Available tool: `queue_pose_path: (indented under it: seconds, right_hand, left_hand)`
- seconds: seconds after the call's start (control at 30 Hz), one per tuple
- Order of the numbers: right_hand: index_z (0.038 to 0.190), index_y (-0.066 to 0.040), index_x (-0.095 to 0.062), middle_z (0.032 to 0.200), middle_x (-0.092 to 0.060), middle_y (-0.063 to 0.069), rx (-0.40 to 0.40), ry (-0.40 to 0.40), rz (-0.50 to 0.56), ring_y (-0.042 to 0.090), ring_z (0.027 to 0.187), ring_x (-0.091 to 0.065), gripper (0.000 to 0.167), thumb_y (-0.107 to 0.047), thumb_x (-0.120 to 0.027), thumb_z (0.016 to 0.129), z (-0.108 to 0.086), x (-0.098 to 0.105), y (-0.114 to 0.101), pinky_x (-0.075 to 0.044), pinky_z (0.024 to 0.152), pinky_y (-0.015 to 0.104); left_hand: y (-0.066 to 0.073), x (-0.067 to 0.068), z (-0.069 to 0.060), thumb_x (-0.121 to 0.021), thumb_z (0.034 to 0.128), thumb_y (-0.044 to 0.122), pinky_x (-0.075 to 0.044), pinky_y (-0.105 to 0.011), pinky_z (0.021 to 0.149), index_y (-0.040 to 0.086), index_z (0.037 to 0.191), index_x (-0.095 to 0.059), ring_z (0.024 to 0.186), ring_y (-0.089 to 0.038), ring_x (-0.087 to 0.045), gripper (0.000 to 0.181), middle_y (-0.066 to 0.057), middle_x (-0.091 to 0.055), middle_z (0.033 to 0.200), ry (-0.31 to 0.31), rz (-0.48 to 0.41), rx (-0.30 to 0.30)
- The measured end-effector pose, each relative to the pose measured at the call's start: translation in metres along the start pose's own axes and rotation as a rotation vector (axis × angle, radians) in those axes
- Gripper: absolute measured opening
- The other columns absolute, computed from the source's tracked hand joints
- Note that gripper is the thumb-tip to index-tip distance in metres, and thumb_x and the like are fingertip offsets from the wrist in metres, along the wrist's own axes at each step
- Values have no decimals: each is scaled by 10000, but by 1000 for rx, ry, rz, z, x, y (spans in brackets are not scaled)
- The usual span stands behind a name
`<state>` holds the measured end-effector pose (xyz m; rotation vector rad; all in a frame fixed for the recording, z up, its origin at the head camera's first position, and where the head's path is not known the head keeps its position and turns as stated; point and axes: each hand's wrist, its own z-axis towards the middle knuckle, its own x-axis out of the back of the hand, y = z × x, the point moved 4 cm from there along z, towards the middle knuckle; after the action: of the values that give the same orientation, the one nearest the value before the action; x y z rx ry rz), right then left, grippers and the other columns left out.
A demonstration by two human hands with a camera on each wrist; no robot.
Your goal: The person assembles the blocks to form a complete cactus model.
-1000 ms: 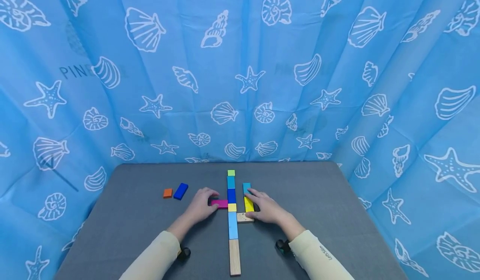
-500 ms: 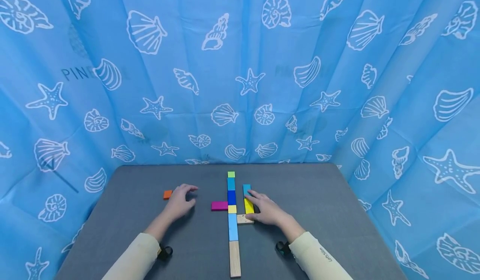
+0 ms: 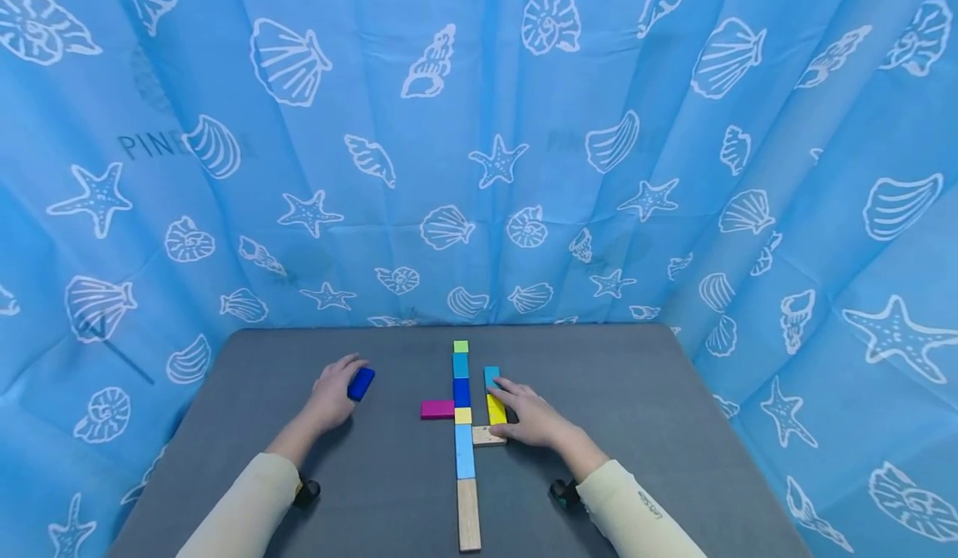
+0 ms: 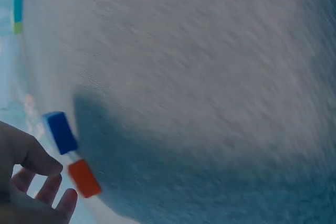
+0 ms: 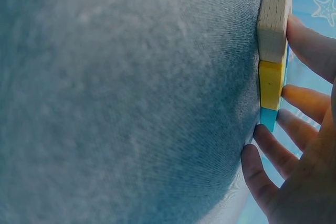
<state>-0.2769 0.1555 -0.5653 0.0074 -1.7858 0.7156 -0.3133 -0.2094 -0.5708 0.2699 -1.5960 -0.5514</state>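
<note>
My left hand [image 3: 332, 393] hovers at the left, its fingers bent loosely with nothing between them. Next to its fingertips lies a dark blue block [image 3: 361, 383]. An orange block [image 4: 84, 178] appears beside the blue one in the left wrist view; in the head view the hand hides it. My right hand [image 3: 533, 415] rests at the blocks right of centre: its thumb touches a pale wooden block [image 5: 273, 30], and other fingertips touch a yellow block [image 5: 271, 84] and a teal block [image 5: 268, 118]. Those three join into an L shape.
A straight row of blocks runs away from me along the table's middle, from a long wooden block [image 3: 468, 515] to a green one [image 3: 461, 347]. A magenta block [image 3: 437, 410] juts left from it. Behind the grey table [image 3: 614, 375] hangs a shell-patterned blue curtain [image 3: 479, 242].
My left hand has left the magenta block and moved left, to beside the dark blue and orange blocks. The right hand stays on its blocks.
</note>
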Motion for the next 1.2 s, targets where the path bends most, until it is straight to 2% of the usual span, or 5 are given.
queue_pose_path:
  seconds: [0.1,0.2,0.6,1.0,1.2]
  right_hand:
    - [1542,-156,-435,1648,-304,85,-2,2,2,407,1477,-317,726,-477,-682,939,0,0,0,-334,1128,628]
    - [1545,-169,-431,1651,-302,74,-12,-1,7,412,1481,-308,726,-479,-683,938,-1,-1,-1,-327,1131,632]
    - [1552,-200,-422,1658,-289,52,-25,-5,8,399,1490,-297,724,-489,-677,940,0,-2,-2,-319,1141,624]
    - [1551,-182,-423,1658,-288,61,-11,-5,6,400,1489,-298,726,-482,-678,941,-1,-2,0,-318,1141,624]
    - [1552,-188,-421,1659,-286,59,-18,1,11,406,1489,-294,723,-489,-671,944,-1,-2,2,-313,1140,632]
  left_hand:
    - [-3,-5,2,-648,807,-135,-274,-723,1088,82,1521,-427,1448,-512,-264,778,-205,-284,1629,-58,31,-8]
    - [-5,-6,3,-653,813,-138,-247,-727,1100,88,1532,-412,1457,-501,-264,791,-213,-321,1614,-99,45,-22]
    - [-8,-5,4,-653,844,-133,-256,-714,1094,118,1531,-431,1421,-481,-319,765,-161,-417,1569,-171,75,-44]
    - [-1,0,7,-677,883,-36,-269,-692,1101,73,1490,-486,1386,-469,-350,646,-213,-472,1482,-142,135,-46]
    - [2,1,8,-717,882,77,-298,-689,1082,3,1496,-443,1359,-479,-364,676,-252,-438,1464,-130,55,-33]
